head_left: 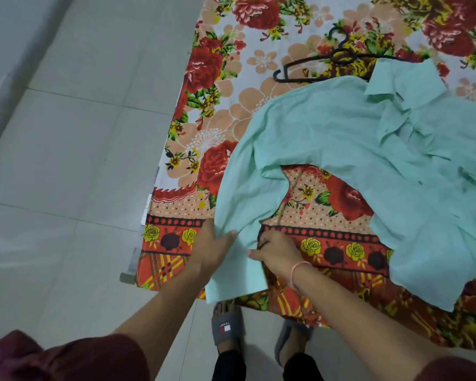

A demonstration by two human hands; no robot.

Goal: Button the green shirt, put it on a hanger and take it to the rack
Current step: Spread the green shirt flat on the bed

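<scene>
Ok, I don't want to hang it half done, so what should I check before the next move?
1. Cuff held: ok; the right hand pinches the cuff, the left hand rests on the sleeve.
2. Front buttoned: cannot tell; the green shirt is rumpled along its placket.
3. Shirt lying flat: not ok; sleeve bent, body creased.
4. Hanger free: not ok; one end of the hanger lies under the collar.
5. Way to the rack: cannot tell; it is out of view.
</scene>
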